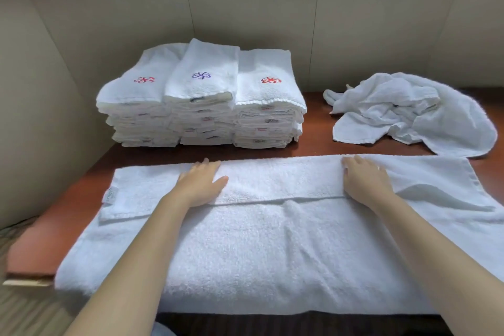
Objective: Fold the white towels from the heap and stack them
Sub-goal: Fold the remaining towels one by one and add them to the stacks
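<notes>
Now: one white towel (272,248) lies spread lengthwise across the lower half of the frame, covering the near part of the desk (316,131) out to its front edge. Its far long side is turned toward the person as a flap (272,180), with the hem running straight across mid-frame.

Left hand (200,183): flat, fingers straight and together, palm down on the flap left of centre. It grips nothing.
Right hand (366,181): the same, flat on the flap right of centre, holding nothing.
The hands are set well apart, probably to pin the fold along its length and press the crease even before the next fold.

Cloth: thick terry, soft creases in the middle, a small label (110,195) at the flap's left end. The right end lies less tidily, its corner trailing toward the frame edge.

Upper left of centre: three stacks (201,95) of folded towels side by side, touching, each top towel showing a stitched emblem (201,75): red, purple, red. They sit against the beige wall (245,13), likely to keep the working space free.

Upper right: the heap (414,114), crumpled, only a few towels left, just beyond the spread towel's far corner. Judged: task far along.
</notes>
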Tool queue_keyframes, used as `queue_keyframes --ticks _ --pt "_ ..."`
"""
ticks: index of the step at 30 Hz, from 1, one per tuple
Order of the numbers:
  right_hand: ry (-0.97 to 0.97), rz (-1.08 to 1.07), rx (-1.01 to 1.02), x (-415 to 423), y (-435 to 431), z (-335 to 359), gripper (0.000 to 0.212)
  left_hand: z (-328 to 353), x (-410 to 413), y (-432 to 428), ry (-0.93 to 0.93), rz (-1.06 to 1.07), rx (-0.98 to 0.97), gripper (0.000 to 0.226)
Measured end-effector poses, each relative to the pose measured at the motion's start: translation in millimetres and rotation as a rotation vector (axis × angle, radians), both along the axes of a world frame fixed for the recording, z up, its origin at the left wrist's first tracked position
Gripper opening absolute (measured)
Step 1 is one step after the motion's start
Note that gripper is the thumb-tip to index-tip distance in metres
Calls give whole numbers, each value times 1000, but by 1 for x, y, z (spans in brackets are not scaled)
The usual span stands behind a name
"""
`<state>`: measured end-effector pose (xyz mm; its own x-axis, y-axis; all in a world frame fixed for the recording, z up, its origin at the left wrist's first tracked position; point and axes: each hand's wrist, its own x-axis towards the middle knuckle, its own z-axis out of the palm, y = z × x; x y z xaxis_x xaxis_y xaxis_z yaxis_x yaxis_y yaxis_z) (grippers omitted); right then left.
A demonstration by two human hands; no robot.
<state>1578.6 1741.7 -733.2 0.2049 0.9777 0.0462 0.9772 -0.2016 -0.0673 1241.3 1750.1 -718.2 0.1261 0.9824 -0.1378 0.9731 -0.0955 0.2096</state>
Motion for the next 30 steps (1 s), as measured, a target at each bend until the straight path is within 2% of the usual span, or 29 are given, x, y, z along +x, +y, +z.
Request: queue_keyframes --ticks 2,4,9,11,13,15,17,20,25,27,30 --pt "-40 29 45 -11 -7 3 35 -1 -8 -4 10 -2 -8 59" --pt "-7 150 97 -26 -14 5 30 -3 -19 -11 1 -3 -12 59" --pt "124 600 -32 -64 -36 2 44 -7 -41 -33 -60 -98 -11 75" --pt "83 677 66 -71 -43 -1 39 -7 -48 -42 -102 -120 126 61" --pt "-29 684 208 -73 -48 -3 28 -7 -49 -53 -57 -188 372 34" --pt "-135 636 256 -75 -51 -1 24 -6 -46 -63 -5 -269 556 14" --pt "-163 625 342 -79 -54 3 18 -7 -43 -71 16 -281 659 20" --pt "-47 702 645 -79 -62 6 9 -2 -43 -80 88 -286 695 30" --pt "-41 851 558 -79 -73 9 37 -3 -47 -85 70 -212 630 24" --pt "21 813 549 -77 -76 9 41 -4 -46 -83 21 -147 620 16" --pt "29 730 503 -65 -76 7 35 -7 -38 -76 22 -47 636 30"
